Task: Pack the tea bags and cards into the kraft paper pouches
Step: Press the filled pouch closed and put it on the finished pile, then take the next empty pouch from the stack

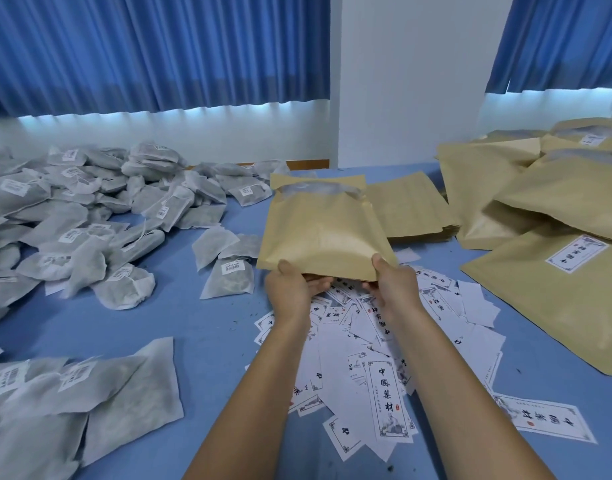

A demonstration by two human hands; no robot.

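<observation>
Brown kraft paper pouch (321, 226), flat and rectangular, is held up over the blue desk (211, 323) by both hands. Its open mouth points away from the person, and pale grey mesh shows inside. Left hand (290, 289) pinches the near left corner, thumb on top and fingers curled beneath; right hand (394, 285) pinches the near right corner the same way. Under the hands lies a scatter of white printed paper cards (370, 344). A heap of grey-white mesh tea bags (90, 209) with small labels covers the desk's left side. Just behind the held pouch lies a flat stack of empty kraft pouches (411, 209). Bulging filled pouches (557, 202) are piled at the right.
</observation>
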